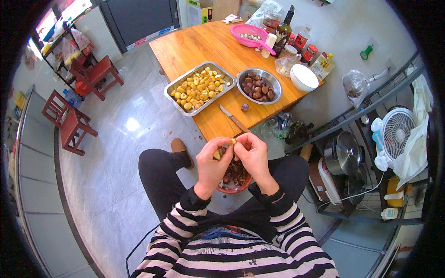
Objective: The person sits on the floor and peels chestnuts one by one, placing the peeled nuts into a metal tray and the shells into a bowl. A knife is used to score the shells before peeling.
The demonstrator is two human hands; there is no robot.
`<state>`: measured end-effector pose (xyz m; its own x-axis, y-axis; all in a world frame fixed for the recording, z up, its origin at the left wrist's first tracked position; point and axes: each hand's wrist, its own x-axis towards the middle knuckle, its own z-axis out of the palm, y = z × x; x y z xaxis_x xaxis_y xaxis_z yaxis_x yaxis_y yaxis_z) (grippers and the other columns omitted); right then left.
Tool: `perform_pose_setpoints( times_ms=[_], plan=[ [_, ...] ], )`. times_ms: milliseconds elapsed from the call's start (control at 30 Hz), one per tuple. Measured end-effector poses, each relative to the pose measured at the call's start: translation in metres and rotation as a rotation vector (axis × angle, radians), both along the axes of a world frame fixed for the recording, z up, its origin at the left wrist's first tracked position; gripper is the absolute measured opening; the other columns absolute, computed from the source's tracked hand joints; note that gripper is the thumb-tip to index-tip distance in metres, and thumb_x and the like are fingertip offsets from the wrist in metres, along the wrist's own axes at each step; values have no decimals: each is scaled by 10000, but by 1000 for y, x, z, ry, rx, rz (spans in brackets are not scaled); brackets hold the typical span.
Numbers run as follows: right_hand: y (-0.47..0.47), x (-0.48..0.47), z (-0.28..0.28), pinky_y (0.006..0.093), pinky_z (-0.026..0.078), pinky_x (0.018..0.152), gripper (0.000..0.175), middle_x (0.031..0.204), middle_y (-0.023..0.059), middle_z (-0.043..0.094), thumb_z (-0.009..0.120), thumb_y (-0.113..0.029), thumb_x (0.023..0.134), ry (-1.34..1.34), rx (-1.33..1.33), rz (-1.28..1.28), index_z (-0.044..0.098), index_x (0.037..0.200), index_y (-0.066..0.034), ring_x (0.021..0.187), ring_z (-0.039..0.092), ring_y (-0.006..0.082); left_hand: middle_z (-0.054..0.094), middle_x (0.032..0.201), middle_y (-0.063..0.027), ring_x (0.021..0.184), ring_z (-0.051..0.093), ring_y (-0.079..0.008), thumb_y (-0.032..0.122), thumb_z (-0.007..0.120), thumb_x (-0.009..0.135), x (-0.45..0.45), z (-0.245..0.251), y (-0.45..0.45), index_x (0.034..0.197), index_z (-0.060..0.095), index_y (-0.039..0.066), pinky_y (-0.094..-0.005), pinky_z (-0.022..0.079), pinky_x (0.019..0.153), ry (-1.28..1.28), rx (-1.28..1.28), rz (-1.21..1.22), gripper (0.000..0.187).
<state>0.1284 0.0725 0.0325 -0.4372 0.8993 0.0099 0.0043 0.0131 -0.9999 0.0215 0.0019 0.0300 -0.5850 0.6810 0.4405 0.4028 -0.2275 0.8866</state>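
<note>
Above a red basin of brown shells [235, 178], between my knees, both hands meet. A small yellow chestnut piece [233, 140] is pinched between the fingertips of my left hand [214, 163] and my right hand [253, 161]. Another yellowish piece [217, 154] shows in my left hand's curled fingers. On the wooden table [208, 45] ahead, a steel tray [169, 98] holds peeled yellow chestnuts [198, 88]. To its right stands a steel bowl [278, 91] of brown chestnuts [256, 86]. A knife with a wooden handle [237, 122] lies near the table edge, beside a single purplish-brown piece [245, 107].
A pink strainer [240, 40], a dark glass bottle [283, 33], jars and a white bowl [304, 77] stand along the table's far right side. Red wooden chairs [69, 121] stand at left. At right, a shelf holds a lidded pot [342, 153] and a white fan [398, 132].
</note>
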Motion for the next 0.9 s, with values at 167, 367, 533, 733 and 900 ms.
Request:
perform_pose_setpoints(
  times_ms=[167,367,533,733,900],
  plan=[
    [0,3,0,257,491,585,104,692,24,634,652,-88,808,-114,192,-13,624,844,5,624,593,78,686,936,-145,859,679,-287,3,719,755,0,0,-3,957,684,21,-325,536,792,224,12,2,206],
    [-4,5,3,249,489,591,89,687,13,626,645,-82,806,-131,224,27,620,838,-2,632,590,74,688,839,-70,765,661,-185,60,692,834,-10,-5,-4,1092,665,11,-280,516,683,-46,-78,-154,264],
    [1,8,3,226,489,545,53,747,18,609,613,-32,849,-33,46,113,589,883,2,601,577,75,581,708,11,489,367,-13,153,611,946,-22,-2,-7,1114,649,-2,-182,227,416,-1000,-228,-442,232],
    [12,13,-9,237,462,469,76,678,13,595,612,-62,840,90,-99,98,588,860,7,517,548,79,642,927,-21,468,329,-20,165,564,969,-37,-11,7,1137,612,33,-177,244,395,-1343,-174,-550,219],
    [26,18,-31,257,466,457,79,703,53,625,595,-71,854,-236,-29,128,582,864,7,508,559,97,641,925,-34,507,334,-38,190,577,965,-73,-29,52,1007,614,70,-187,268,420,-1347,-95,-422,132]
  ],
)
